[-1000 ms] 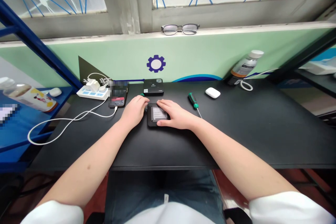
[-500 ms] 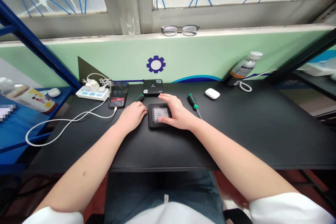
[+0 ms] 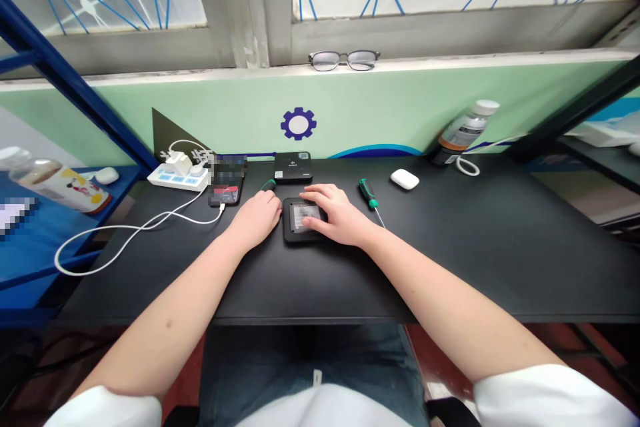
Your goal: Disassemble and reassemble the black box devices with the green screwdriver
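Note:
A black case [image 3: 289,236] with a grey printed label lies flat on the black desk. My right hand [image 3: 340,217] rests over its right side, the thumb on the label and the fingers reaching over the far edge. Just left of the case, my left hand [image 3: 257,220] lies on the desk with its fingers curled together; anything inside them is hidden. Beyond that hand pokes the green handle of a screwdriver [image 3: 269,185], the rest of it covered. Another green-and-black screwdriver [image 3: 369,193] lies right of my right hand.
A black box [image 3: 293,168] sits behind the case. To the left are a phone [image 3: 227,190] on a white cable [image 3: 135,230] and a power strip [image 3: 180,177]. A white earbud case [image 3: 405,179] and a bottle [image 3: 465,130] stand right; glasses [image 3: 345,60] rest on the ledge.
My right hand's fingers have drawn slightly nearer, onto the case's far edge. The left hand stays almost in place, and the view has shifted a little.

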`<state>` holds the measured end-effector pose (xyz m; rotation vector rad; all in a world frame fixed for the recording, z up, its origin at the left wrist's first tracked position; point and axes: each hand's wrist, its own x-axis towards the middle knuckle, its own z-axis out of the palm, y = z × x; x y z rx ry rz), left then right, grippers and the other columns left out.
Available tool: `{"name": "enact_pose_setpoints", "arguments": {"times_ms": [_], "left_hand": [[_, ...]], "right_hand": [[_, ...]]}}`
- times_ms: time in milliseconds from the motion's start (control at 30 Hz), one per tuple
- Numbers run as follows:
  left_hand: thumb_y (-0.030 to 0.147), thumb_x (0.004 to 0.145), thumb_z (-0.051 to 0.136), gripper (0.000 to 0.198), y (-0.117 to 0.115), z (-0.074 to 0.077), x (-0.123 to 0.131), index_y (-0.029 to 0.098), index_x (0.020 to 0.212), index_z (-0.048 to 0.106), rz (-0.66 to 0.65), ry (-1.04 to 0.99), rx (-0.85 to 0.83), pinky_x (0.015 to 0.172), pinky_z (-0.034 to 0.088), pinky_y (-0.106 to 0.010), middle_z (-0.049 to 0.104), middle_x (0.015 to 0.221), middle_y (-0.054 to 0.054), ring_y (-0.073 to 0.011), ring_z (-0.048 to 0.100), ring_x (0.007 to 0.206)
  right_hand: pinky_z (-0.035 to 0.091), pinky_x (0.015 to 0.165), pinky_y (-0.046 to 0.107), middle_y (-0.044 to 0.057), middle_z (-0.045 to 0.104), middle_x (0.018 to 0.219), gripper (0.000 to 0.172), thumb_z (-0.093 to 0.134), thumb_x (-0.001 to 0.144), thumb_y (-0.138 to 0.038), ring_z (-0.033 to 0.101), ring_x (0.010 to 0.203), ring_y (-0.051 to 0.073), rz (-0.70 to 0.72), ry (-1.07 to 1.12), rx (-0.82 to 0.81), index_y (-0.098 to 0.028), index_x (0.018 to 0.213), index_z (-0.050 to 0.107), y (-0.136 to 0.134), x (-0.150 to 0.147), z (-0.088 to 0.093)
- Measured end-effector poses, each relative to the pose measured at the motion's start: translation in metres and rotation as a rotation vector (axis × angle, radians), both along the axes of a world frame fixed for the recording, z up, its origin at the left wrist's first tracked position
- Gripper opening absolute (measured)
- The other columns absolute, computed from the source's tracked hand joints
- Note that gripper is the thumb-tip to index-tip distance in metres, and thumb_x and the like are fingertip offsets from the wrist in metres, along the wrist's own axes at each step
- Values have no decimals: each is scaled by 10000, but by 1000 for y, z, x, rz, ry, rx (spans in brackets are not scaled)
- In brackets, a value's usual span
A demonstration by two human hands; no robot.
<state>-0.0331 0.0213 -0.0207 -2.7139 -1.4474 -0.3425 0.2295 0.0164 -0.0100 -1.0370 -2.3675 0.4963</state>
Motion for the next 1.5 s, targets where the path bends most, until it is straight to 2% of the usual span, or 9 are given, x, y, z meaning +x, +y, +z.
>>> {"name": "enact_pose_setpoints", "arguments": {"times_ms": [100, 233, 367, 700, 833, 900, 1000, 1233, 1500], "left_hand": [[171, 1041, 543, 152, -2, 5, 2, 178, 947, 661, 26, -40, -6, 921, 550, -453, 667, 1046, -126, -302, 612, 1015], [221, 1083, 489, 203, -10, 15, 9, 212, 913, 600, 85, -428, -21, 954, 539, -426, 645, 1017, -87, -260, 610, 1013], [293, 1079, 524, 219, -21, 19, 26, 225, 876, 571, 23, -690, -171, 868, 545, -355, 635, 943, -41, -208, 614, 918], [428, 1068, 567, 300, -27, 19, 36, 211, 865, 605, -65, -922, -285, 726, 489, -304, 616, 891, -22, -172, 577, 800], [397, 1065, 607, 251, -24, 18, 30, 217, 907, 681, -58, -827, -188, 818, 524, -349, 678, 954, -41, -206, 618, 896], [340, 1059, 622, 207, -19, 15, 21, 226, 925, 733, -14, -673, -34, 921, 520, -406, 690, 949, -54, -248, 606, 994], [266, 1045, 617, 193, -9, 8, 4, 215, 940, 771, 61, -454, 102, 911, 517, -455, 696, 975, -87, -280, 559, 985], [216, 1014, 634, 199, 7, -7, -8, 240, 969, 826, 43, -184, 49, 904, 516, -495, 724, 1080, -109, -316, 542, 1041], [223, 1023, 631, 187, 4, 0, 0, 225, 972, 811, 72, -122, 25, 903, 496, -478, 728, 1073, -109, -323, 533, 1058]], "right_hand": [[473, 1169, 620, 158, 685, 1413, 396, 602, 1030, -471, 599, 1342, 362, -18, 82, 67, -252, 1350, 684, 0, 1, 0], [553, 1073, 563, 132, 747, 1285, 278, 628, 1017, -419, 671, 1211, 328, -32, 184, 134, -268, 1228, 727, -1, -4, 0], [594, 974, 510, 97, 797, 1105, 191, 626, 1036, -403, 720, 1058, 287, -25, 263, 191, -275, 1052, 767, -4, -14, 0], [633, 784, 373, 54, 795, 932, 70, 700, 993, -204, 721, 855, 201, 50, 483, 367, -248, 968, 748, -7, -24, -1], [623, 779, 366, 47, 778, 907, 96, 683, 974, -184, 714, 860, 204, 41, 438, 341, -249, 922, 732, -2, -17, 0], [614, 783, 367, 45, 770, 887, 107, 676, 951, -166, 708, 860, 211, 29, 350, 297, -244, 897, 726, 4, -4, 1], [608, 810, 384, 50, 768, 876, 126, 662, 934, -160, 699, 855, 225, 23, 182, 230, -242, 863, 726, 16, 20, 3], [576, 827, 396, 96, 791, 947, 177, 601, 982, -158, 701, 900, 252, 48, -62, 229, -214, 900, 749, 24, 32, 0], [523, 749, 326, 98, 765, 988, 209, 565, 984, -127, 712, 870, 225, 7, -164, 222, -201, 940, 756, 21, 26, -2]]}}
